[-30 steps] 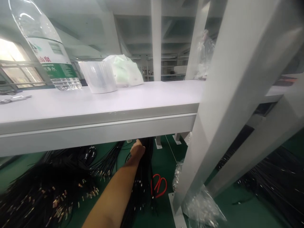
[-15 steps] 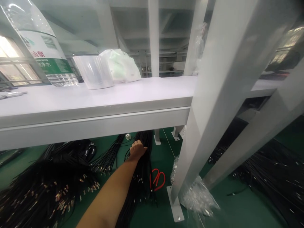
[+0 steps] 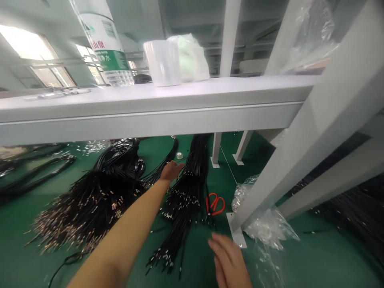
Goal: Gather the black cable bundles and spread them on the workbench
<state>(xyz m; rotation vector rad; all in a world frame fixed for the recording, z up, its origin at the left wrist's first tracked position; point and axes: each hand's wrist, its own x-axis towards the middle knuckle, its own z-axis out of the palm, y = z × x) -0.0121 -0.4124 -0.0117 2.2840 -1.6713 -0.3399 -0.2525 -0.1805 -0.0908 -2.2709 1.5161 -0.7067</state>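
My left hand point(image 3: 171, 171) reaches down under the table, between a thin bundle of black cables point(image 3: 156, 174) on its left and a thicker bundle of black cables point(image 3: 195, 172) on its right. It looks open, its thumb side toward the thicker bundle; blur and the small size hide the fingertips. Low in the view, my right hand point(image 3: 229, 256) is open and slightly blurred, fingers stretched, over the green floor below red-handled scissors point(image 3: 215, 205). The thicker bundle lies lengthwise with pale tips at its near end.
A large heap of black cables point(image 3: 99, 192) with coppery ends covers the floor at left. Above runs a white table edge point(image 3: 168, 125) with a water bottle point(image 3: 105, 48) and a plastic roll point(image 3: 163, 64). A slanting white post point(image 3: 300, 140) and plastic bags point(image 3: 267, 228) stand at right.
My left hand has come off the thicker bundle and shifted left. My right hand has entered from below. The view has turned, so the table sits higher and more floor shows.
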